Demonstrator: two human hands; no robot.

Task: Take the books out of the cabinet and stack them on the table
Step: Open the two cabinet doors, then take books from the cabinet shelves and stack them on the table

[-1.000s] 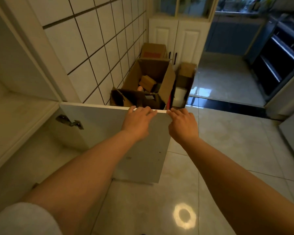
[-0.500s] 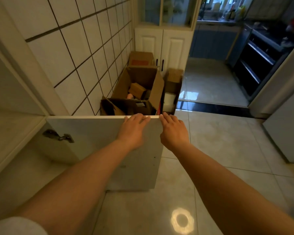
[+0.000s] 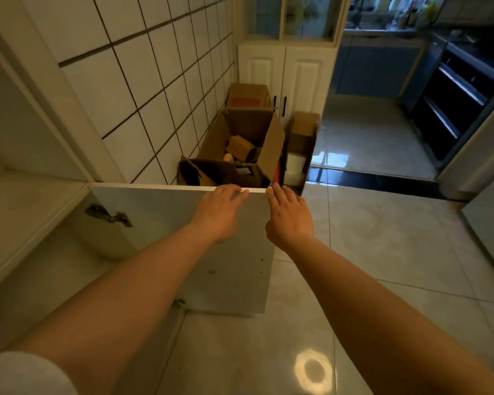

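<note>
- Books were nowhere in view at this moment: neither inside the part of the cabinet (image 3: 26, 212) that showed, nor on any table, which was also out of frame.
- Cabinet door (image 3: 166, 223) stood swung wide open, sticking out from the cabinet at the left toward the middle of the floor, its upper hinge (image 3: 109, 215) exposed.
- Left hand (image 3: 218, 212) lay over the door's top edge near the outer corner, fingers fairly straight and draped on the edge, not wrapped tightly round anything.
- Right hand (image 3: 288, 218) hovered just right of that same corner, fingers extended and loosely spread; whether its fingertips touched the door edge I could not tell. It held nothing.
- What showed of the cabinet's inside looked bare, but much of its lower space was hidden behind the left forearm and the frame edge.
- Cardboard boxes (image 3: 240, 149) sat beyond the door against the tiled wall (image 3: 143, 81), with a white cupboard (image 3: 285, 75) farther off and the glossy floor (image 3: 368, 238) to the right.
- Judging from this, the task looked to be at its very start: the door was opened, which seemed the only step done.
- Still left, as I judged it: reaching inside, finding the books, carrying them out, and stacking them on the table.
</note>
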